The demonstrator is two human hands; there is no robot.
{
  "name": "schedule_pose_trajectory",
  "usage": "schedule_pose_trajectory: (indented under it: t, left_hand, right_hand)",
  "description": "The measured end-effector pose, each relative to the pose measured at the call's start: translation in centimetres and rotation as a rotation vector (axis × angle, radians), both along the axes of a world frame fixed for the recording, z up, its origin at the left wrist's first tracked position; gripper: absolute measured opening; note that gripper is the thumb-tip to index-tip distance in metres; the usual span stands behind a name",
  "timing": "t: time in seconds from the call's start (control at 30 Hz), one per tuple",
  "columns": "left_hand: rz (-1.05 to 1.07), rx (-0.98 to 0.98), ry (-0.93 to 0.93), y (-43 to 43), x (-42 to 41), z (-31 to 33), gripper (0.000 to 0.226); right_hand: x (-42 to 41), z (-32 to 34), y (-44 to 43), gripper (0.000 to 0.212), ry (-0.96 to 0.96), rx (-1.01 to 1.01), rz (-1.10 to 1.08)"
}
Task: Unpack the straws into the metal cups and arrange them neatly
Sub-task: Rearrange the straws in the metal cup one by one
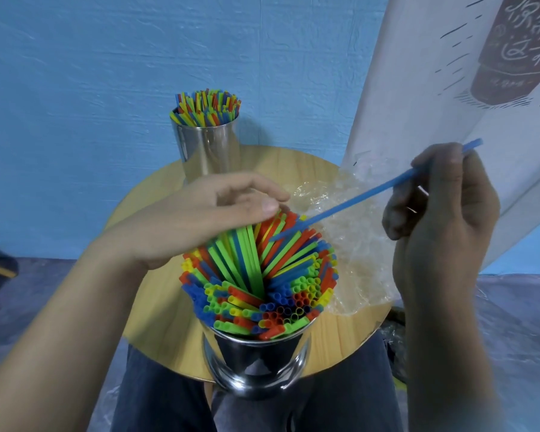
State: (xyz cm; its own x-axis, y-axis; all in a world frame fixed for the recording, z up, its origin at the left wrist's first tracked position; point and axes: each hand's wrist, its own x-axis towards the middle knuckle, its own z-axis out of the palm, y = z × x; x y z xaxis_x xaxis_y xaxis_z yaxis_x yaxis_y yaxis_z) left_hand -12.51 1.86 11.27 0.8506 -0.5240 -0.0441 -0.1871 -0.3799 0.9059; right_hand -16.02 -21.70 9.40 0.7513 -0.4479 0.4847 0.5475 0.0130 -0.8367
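Our right grip (440,219) pinches 1 blue straw (356,199) near its upper end; we judge it light, bendy. Left grip (200,213), loose-fingered, presses cupped straws (262,275).

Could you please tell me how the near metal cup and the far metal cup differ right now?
The near metal cup stands at the table's front edge; the far metal cup stands at the back. The near cup's straws splay apart, touched by the left hand; the far cup's stand in a compact bunch, untouched. Both are shiny metal, filled with mixed-colour straws.
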Motion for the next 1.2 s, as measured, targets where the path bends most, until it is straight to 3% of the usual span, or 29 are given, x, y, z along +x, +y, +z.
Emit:
schedule_pose_trajectory:
  t: [0.27,0.37,0.7,0.93,1.2]
  left_hand:
    - [0.001,0.129,-0.058,-0.8,-0.1,0.2,0.029]
    - [0.058,0.165,-0.117,-0.9,0.1,-0.1,0.022]
    - [0.241,0.317,-0.235,-0.8,0.0,-0.3,0.009]
    - [0.089,0.264,-0.139,-1.1,0.1,0.5,0.018]
    - [0.109,0.209,-0.164,-1.2,0.6,0.1,0.005]
  right_hand:
    - [1.0,-1.8,1.6,0.02,0.18,-0.657,0.198]
    - [1.2,-1.9,2.0,0.005,0.214,-0.609,0.274]
    - [1.8,-2.1,1.1,0.022,0.286,-0.719,0.356]
    - [2.2,-2.1,1.2,0.004,0.308,-0.505,0.475]
    - [1.9,-2.0,0.6,0.02,0.323,-0.509,0.531]
